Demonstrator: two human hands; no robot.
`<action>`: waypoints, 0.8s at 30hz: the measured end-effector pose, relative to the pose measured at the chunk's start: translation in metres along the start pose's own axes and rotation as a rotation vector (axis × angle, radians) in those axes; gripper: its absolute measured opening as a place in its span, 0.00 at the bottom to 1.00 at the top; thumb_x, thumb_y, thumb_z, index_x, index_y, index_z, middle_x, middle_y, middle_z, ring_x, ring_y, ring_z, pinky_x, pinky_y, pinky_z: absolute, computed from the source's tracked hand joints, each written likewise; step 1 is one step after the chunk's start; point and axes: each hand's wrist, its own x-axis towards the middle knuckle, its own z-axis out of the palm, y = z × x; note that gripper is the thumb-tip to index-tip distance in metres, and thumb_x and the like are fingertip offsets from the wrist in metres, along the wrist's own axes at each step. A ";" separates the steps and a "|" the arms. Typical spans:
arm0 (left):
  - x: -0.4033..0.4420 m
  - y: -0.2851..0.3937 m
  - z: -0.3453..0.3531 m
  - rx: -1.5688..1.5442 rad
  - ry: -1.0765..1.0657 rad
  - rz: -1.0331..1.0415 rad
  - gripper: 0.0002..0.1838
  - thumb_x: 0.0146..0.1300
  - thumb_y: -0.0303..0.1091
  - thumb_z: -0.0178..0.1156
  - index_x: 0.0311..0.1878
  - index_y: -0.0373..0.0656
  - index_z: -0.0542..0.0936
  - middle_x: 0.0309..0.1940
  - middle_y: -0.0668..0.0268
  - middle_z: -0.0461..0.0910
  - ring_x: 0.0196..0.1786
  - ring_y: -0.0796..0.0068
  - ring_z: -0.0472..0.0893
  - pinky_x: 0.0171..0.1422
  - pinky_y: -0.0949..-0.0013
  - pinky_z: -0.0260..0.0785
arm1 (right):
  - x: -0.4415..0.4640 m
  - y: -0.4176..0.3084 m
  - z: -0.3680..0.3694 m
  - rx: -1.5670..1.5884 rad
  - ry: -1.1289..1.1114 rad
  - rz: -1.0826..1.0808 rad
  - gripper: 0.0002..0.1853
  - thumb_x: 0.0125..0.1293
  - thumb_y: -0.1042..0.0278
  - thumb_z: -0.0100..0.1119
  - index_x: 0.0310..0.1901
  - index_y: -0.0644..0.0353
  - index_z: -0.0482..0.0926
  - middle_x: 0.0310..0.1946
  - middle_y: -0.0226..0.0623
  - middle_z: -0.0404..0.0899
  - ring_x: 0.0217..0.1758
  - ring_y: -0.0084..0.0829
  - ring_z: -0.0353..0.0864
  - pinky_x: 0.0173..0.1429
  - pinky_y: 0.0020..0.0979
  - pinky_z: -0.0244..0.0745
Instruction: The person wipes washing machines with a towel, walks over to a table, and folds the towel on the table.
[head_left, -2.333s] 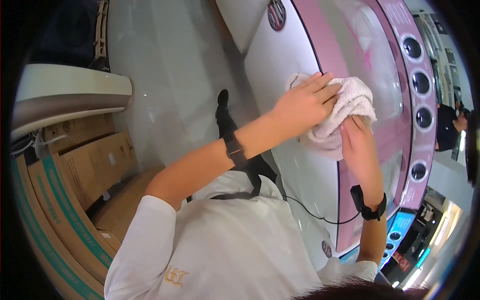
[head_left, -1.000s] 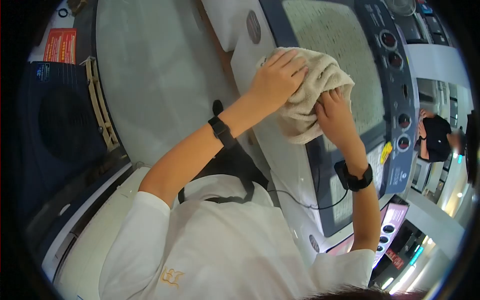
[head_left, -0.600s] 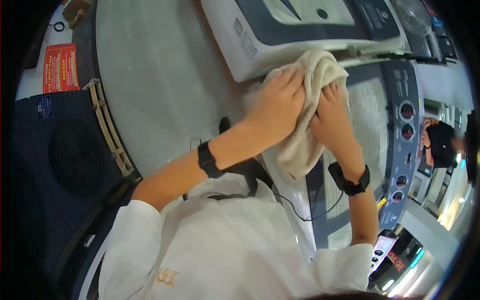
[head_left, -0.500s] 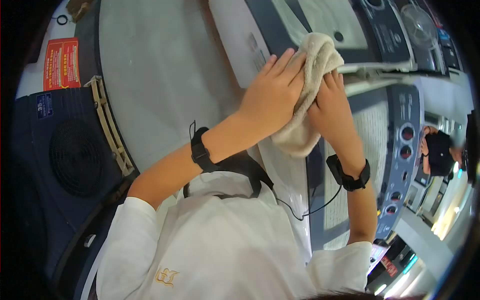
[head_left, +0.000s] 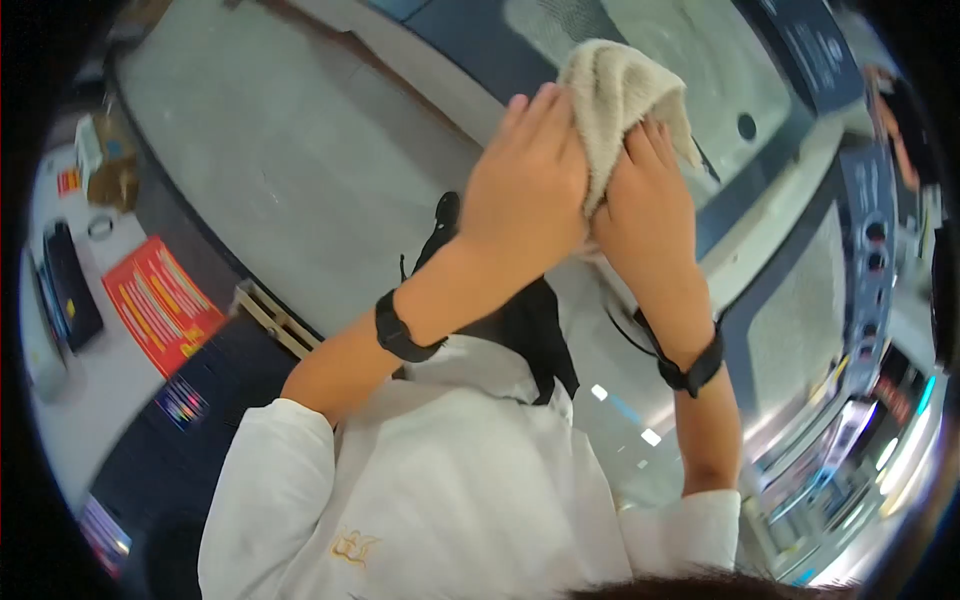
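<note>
Head cam: cloth (head_left: 609, 112) lies lengthwise fwd btwn L hand (head_left: 528, 190), flattish, grip hidden, & R hand (head_left: 652, 205), half-curled, holding it.

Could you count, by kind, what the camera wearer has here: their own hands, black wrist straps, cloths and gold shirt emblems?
Left bare hand and right bare hand: 2
Black wrist straps, one per wrist: 2
Beige fabric cloth: 1
Gold embroidered emblem on the white shirt: 1
Total: 6

Looks rough, matt, terry-like on the towel (head_left: 620, 95); smooth, glossy on the lid panel (head_left: 728, 68); smooth, faintly shiny on the floor (head_left: 290, 150).
</note>
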 end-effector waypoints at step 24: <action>-0.041 0.200 0.106 -0.156 -0.411 0.784 0.32 0.71 0.36 0.62 0.75 0.34 0.71 0.77 0.52 0.69 0.80 0.45 0.66 0.84 0.44 0.57 | -0.321 0.046 -0.066 -0.278 0.394 1.078 0.30 0.63 0.82 0.54 0.69 0.58 0.78 0.68 0.49 0.77 0.79 0.53 0.69 0.82 0.55 0.63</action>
